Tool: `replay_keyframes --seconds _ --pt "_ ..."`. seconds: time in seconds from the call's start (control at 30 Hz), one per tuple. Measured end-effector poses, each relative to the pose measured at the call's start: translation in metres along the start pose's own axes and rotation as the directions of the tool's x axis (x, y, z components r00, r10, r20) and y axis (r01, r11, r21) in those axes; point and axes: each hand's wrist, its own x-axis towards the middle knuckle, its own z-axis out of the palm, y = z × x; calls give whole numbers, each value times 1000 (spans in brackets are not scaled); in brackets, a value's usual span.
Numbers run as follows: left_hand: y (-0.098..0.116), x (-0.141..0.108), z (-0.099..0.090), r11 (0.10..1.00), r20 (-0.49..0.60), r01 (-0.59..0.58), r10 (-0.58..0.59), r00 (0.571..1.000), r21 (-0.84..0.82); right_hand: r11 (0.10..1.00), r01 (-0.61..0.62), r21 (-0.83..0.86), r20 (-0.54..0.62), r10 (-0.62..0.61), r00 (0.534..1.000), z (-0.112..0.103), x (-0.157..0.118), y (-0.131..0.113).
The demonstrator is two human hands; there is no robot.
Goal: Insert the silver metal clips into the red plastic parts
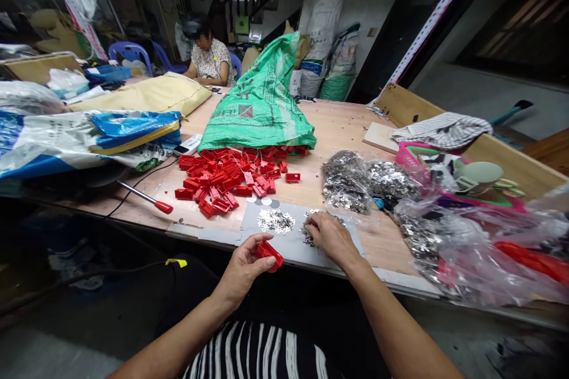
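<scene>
A red plastic housing (269, 256), hollow and box-shaped, is held just off the table's front edge between the thumb and fingers of my left hand (245, 269). My right hand (331, 238) reaches down into a pile of small dark metal pieces (307, 235), fingers bent and drawn together. Whatever those fingertips pinch is hidden. To the left of that pile lies another of flat, shiny metal pieces (275, 222). Both piles rest on a grey sheet (253, 231). Farther left, many more red housings (217, 180) are heaped on the wooden table.
A green woven sack (262, 100) stands behind the red heap. A lever with a red handle (163, 207) juts out at the left. Clear bags of metal parts (349, 180) and a pink basket (409, 157) occupy the right. Another person (213, 59) sits across the table.
</scene>
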Motion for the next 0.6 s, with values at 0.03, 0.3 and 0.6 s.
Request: replay_keyframes --seconds 0.03,0.3,0.6 --pt "0 0 -1 1000 0 -10 10 1000 0 1000 6 15 -2 -6 1000 -1 -1 1" --pt "-2 4 -2 993 -27 -117 117 993 7 986 96 133 45 -102 994 0 -14 6" --pt "-3 1 2 954 -26 -257 264 964 156 967 81 242 -86 -62 994 5 -15 13"
